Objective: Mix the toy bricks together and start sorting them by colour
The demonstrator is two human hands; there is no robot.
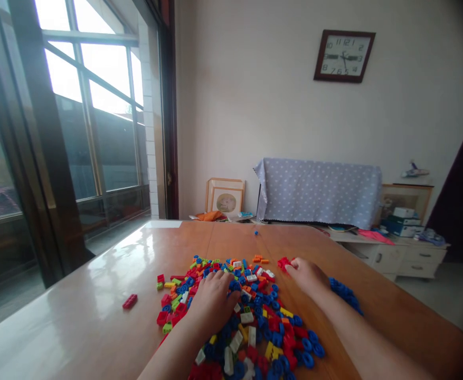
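Note:
A wide pile of small toy bricks and wheels (247, 317), in red, blue, white, yellow, green and orange, covers the middle of the brown table (96, 295). Over the pile's left part lies my left hand (216, 294), palm down, its fingers curled among the pieces; whatever they hold is hidden. To the right of the pile, my right hand (304, 273) pinches a red brick piece (284, 264) between thumb and fingers, close to the tabletop. A group of blue pieces (345, 295) lies beyond my right forearm.
A lone red brick (130, 301) lies on the table's left side. Orange bricks (260, 259) sit behind the pile, and a small blue piece (256, 233) is near the far edge. Beyond stand a cloth-covered object (320, 192) and a white cabinet (419, 258).

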